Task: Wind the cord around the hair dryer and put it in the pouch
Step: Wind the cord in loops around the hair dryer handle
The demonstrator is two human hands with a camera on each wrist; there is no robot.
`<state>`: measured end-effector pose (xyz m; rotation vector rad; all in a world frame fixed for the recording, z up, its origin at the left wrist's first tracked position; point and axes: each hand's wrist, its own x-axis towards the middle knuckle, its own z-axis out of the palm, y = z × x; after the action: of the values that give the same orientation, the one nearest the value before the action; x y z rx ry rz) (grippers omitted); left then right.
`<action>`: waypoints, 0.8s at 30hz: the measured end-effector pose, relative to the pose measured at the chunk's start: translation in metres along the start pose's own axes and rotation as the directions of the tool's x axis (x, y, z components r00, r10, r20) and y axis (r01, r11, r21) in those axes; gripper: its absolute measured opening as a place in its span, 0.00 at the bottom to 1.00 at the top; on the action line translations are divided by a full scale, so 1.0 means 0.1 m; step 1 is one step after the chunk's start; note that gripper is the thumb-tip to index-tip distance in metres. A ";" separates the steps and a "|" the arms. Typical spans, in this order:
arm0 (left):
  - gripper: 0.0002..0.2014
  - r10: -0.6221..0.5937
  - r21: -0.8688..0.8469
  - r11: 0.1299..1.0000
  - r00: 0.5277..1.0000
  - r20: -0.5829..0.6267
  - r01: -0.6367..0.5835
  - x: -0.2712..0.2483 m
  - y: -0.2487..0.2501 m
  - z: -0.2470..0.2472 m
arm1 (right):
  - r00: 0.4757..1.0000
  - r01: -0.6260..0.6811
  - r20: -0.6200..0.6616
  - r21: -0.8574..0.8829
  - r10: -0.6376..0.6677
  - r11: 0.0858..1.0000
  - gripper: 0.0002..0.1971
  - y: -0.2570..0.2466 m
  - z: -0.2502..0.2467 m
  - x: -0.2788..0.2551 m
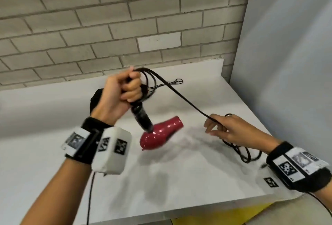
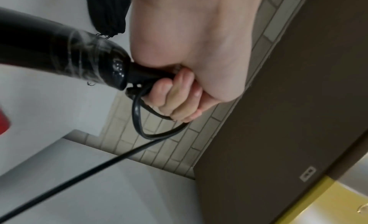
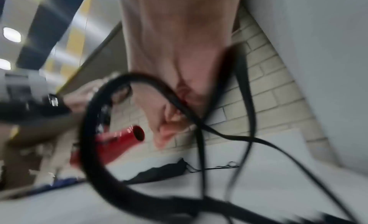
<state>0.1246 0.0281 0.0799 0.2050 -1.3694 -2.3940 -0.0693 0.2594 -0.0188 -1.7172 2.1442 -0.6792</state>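
We start at the left, where our left hand [image 1: 120, 93] is fisted around the far end of the hair dryer's black handle, where the cord leaves it. The hair dryer [image 1: 159, 133] hangs below the fist, clear of the white table [image 1: 179, 179], its red barrel pointing right and away. Holding it up like this frees the handle on every side, so a turn of cord can pass around it without snagging the tabletop. The left wrist view shows the fingers [image 2: 175, 104] curled tight on the handle end with 1 short loop of cord trapped against them, which we judge anchors the winding.

Behind that hand lies the black pouch [image 1: 95, 99], flat on the table near the brick wall, its thin drawstring [image 1: 175, 81] trailing right. It waits there, not yet opened (the hand hides most of it from the head camera).

From the fist the cord [image 1: 179, 95] runs down and right in 1 taut line to our right hand [image 1: 231, 131]. That hand pinches the cord between thumb and fingertips, the other fingers loosely bent, keeping tension so the next turn should lie snug.

Below and right of that hand the remaining slack sits in loose coils on the table, so we judge most of the winding is undone.
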 end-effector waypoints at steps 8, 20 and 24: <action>0.16 0.249 0.066 0.968 0.958 -0.142 -0.242 0.00 0.54 -0.28 | 0.933 -0.325 -0.227 -0.187 0.281 0.927 0.21 0.49 0.16 -0.23; 0.16 0.382 0.106 0.924 0.876 -0.293 -0.368 -0.04 0.80 -0.60 | 0.787 -0.532 -0.377 -0.013 0.488 0.847 0.14 0.92 0.30 -0.69; 0.18 0.320 0.233 0.936 0.915 -0.247 -0.264 -0.06 0.65 -0.50 | 0.763 -0.469 -0.378 0.233 0.524 0.852 0.05 0.86 0.19 -0.70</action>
<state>0.1611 -0.0390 0.1095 0.3515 -1.3873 -1.9022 -0.1143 0.3387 -0.0845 -0.9019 2.6284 -1.0730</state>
